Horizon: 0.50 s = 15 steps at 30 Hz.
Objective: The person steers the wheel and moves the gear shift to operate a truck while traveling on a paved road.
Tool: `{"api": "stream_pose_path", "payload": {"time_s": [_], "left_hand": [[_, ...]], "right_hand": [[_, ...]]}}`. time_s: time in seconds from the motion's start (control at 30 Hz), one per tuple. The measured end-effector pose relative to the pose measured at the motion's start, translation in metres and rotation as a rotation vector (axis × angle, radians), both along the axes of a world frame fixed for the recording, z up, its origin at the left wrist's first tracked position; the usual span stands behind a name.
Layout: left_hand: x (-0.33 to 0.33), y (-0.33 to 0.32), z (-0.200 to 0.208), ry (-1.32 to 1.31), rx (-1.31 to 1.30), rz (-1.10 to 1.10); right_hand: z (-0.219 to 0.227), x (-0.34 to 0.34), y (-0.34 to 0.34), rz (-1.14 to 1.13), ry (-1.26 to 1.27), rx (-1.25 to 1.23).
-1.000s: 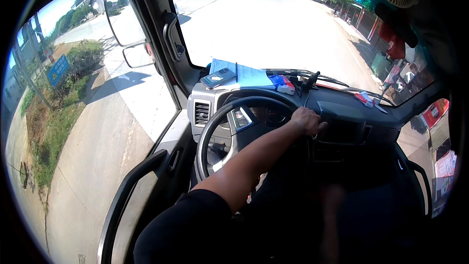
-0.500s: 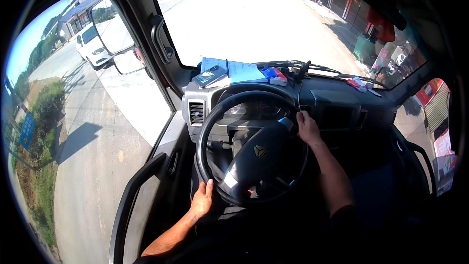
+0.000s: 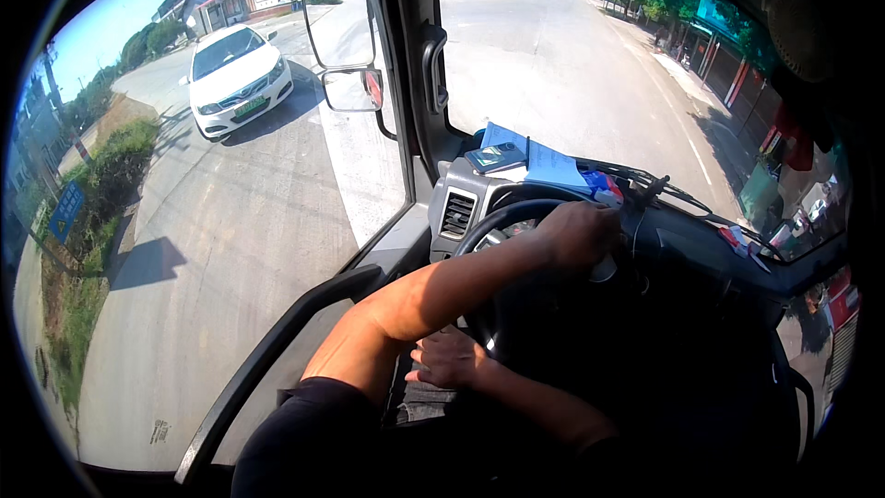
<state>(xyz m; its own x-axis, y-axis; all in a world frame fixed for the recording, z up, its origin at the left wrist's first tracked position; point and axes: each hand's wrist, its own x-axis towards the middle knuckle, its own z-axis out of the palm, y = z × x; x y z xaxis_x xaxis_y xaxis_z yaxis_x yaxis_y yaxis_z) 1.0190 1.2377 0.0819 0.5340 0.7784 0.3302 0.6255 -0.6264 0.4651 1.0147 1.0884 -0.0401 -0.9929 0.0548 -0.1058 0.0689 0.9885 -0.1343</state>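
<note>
The black steering wheel [image 3: 498,218] shows only in part; arms and deep shadow hide the rest. Reaching across from the lower left, my left arm lies over the wheel. My left hand [image 3: 585,235] is closed around the rim at the upper right. My right forearm crosses beneath it from the lower right. Beside the lower left of the rim is my right hand [image 3: 447,358], fingers pointing left and partly apart; whether its palm touches the rim cannot be made out. Dark trousers [image 3: 429,401] show below this hand.
On the dashboard lie a phone [image 3: 496,158], a written notebook [image 3: 555,169] and a blue, white and red packet [image 3: 604,186]. A white car [image 3: 241,78] stands outside beyond the side mirror [image 3: 339,17]. Road stretches ahead, with shops and trees along its right.
My left hand has gone from the lower left rim to the upper right. My right hand has gone from the right rim to the lower left. The arms now cross; the view has swung left.
</note>
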Motion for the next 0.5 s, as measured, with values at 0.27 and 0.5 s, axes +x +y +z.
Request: {"api": "stream_pose_path", "payload": {"time_s": [0.27,0.5], "left_hand": [[-0.075,0.225,-0.084,0.058,-0.059,0.396],[-0.128,0.117,-0.161,-0.539,-0.394,0.786]], "right_hand": [[-0.105,0.276,0.155,-0.746,0.423,0.379],[-0.052,0.273,0.422,-0.909,0.705,-0.118]]}}
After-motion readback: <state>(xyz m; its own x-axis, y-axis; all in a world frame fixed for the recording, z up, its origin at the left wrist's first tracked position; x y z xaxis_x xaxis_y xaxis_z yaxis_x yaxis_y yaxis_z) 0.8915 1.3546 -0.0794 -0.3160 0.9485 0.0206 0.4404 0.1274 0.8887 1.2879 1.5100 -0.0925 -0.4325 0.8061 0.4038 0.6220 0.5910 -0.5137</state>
